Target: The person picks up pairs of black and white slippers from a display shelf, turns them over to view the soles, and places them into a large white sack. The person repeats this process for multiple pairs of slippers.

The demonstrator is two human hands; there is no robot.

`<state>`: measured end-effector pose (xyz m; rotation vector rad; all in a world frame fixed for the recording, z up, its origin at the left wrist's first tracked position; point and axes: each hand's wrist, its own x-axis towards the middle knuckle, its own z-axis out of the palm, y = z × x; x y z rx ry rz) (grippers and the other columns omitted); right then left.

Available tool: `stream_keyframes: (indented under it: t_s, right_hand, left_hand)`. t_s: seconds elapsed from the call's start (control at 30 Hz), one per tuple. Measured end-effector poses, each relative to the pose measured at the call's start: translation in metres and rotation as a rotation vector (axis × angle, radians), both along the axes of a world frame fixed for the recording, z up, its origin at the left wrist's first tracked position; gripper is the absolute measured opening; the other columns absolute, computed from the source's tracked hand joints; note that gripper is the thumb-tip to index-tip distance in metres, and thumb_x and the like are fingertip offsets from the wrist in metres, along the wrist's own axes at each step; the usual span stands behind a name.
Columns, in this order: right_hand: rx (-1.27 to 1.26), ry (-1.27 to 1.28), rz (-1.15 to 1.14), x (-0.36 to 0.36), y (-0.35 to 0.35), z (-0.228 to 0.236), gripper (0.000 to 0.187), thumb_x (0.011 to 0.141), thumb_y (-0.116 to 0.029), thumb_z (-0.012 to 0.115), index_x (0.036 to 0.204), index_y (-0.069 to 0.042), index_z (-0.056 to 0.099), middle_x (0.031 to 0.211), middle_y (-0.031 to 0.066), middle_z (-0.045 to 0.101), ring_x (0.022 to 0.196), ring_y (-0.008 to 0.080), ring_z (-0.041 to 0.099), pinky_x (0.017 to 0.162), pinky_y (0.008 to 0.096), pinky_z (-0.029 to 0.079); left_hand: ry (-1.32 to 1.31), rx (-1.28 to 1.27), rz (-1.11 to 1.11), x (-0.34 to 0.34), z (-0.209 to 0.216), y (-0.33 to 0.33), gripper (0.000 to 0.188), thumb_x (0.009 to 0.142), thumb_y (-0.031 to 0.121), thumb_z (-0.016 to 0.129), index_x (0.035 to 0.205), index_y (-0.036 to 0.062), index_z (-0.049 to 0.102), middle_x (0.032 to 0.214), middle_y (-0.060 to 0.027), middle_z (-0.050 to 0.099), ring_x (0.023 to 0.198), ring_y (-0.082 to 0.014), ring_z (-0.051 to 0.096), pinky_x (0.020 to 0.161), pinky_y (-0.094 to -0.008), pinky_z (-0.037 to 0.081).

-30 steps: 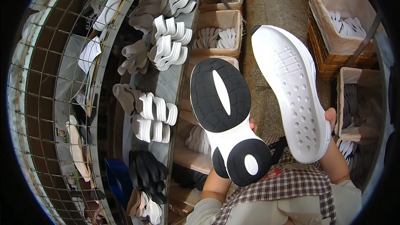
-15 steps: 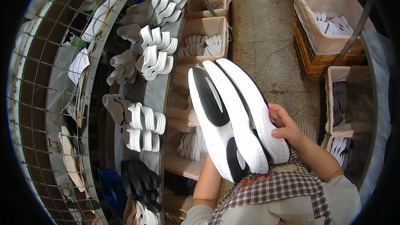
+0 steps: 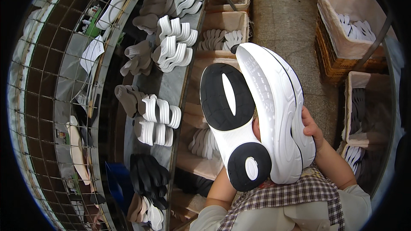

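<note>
A white shoe sole (image 3: pixel 239 136) with black tread pads faces me with its bottom, held in front of my body. My left hand (image 3: pixel 257 129) is closed on it from behind; only a bit of its fingers shows in the gap between soles. Beside it on the right stand two more white soles on edge, a nearer one (image 3: pixel 269 115) with its hollow inner side partly showing and an outer one (image 3: pixel 305 145). My right hand (image 3: pixel 312 127) grips this pair from the right side, thumb and fingers around the outer edge.
At left, a shelf (image 3: pixel 165 102) carries stacked white soles (image 3: pixel 173 53) and black soles (image 3: pixel 147 175) behind a wire grid (image 3: pixel 38 102). Cloth-lined bins (image 3: pixel 235 17) with soles line its foot. On the right, another lined bin (image 3: pixel 342 13) sits on orange crates (image 3: pixel 327 55).
The left sole has turned away from the other two, so its whole black-and-white bottom now faces me. The pair in my right hand has shifted right and tilted, showing an inner side.
</note>
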<state>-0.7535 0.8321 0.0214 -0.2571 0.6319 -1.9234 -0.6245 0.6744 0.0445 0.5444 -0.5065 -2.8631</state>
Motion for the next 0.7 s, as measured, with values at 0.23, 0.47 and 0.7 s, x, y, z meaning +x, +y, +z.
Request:
stream_keyframes:
  t_s: [0.23, 0.47, 0.7]
  right_hand:
    - [0.001, 0.04, 0.022, -0.002, -0.006, -0.009, 0.089, 0.07, -0.034, 0.069, 0.14, -0.002, 0.025, 0.135, 0.0193, 0.038, 0.123, 0.0276, 0.046, 0.101, 0.0404, 0.044]
    - [0.065, -0.072, -0.02, 0.002, -0.016, -0.01, 0.092, 0.069, -0.039, 0.063, 0.143, -0.004, 0.02, 0.129, 0.0243, 0.047, 0.11, 0.0336, 0.059, 0.089, 0.0449, 0.054]
    - [0.023, -0.145, 0.002, 0.001, -0.023, -0.013, 0.087, 0.07, -0.038, 0.063, 0.141, -0.006, 0.024, 0.127, 0.0217, 0.049, 0.108, 0.0322, 0.06, 0.089, 0.0429, 0.054]
  left_hand:
    - [-0.06, -0.002, 0.028, 0.006, -0.005, -0.002, 0.045, 0.094, 0.027, 0.051, 0.13, 0.0022, 0.042, 0.116, -0.0156, 0.053, 0.097, -0.0224, 0.056, 0.077, -0.0301, 0.053]
    - [-0.115, -0.05, 0.036, 0.004, -0.006, -0.008, 0.045, 0.094, 0.024, 0.052, 0.132, 0.0017, 0.04, 0.119, -0.0155, 0.053, 0.098, -0.0214, 0.058, 0.078, -0.03, 0.053]
    - [-0.18, -0.13, 0.044, -0.002, -0.009, -0.017, 0.046, 0.094, 0.02, 0.052, 0.134, 0.0013, 0.038, 0.122, -0.0153, 0.053, 0.1, -0.0205, 0.059, 0.079, -0.03, 0.054]
